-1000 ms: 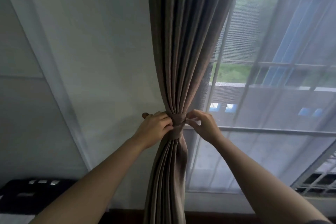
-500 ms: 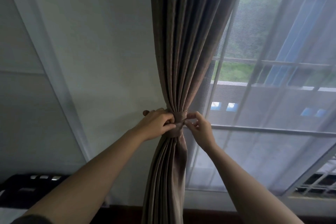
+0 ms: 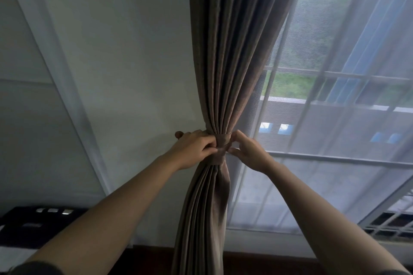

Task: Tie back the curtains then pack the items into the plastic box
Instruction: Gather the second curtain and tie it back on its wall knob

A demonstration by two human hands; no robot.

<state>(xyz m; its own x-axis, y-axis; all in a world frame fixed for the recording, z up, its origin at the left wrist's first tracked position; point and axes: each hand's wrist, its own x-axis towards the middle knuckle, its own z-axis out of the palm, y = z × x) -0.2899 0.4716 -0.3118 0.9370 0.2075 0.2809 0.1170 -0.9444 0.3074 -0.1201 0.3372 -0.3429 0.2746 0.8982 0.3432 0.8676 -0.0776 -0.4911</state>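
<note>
A brown curtain (image 3: 234,51) hangs gathered into tight folds against the wall, cinched at mid height by a matching brown tieback band (image 3: 221,145). My left hand (image 3: 194,149) grips the band from its left side, fingers curled over it. From the right, my right hand (image 3: 248,152) pinches the band's edge between thumb and fingertips. A small brown wall hook (image 3: 178,134) shows just behind my left hand. The plastic box is not in view.
A sheer white curtain (image 3: 335,118) covers the window (image 3: 324,158) on the right. The white wall (image 3: 123,73) is on the left. A black object (image 3: 33,225) sits low at the left edge. An air vent grille (image 3: 391,223) is at the lower right.
Both hands stay on the tieback band. My right hand has shifted slightly closer to the band, and its fingers have moved along the band's edge.
</note>
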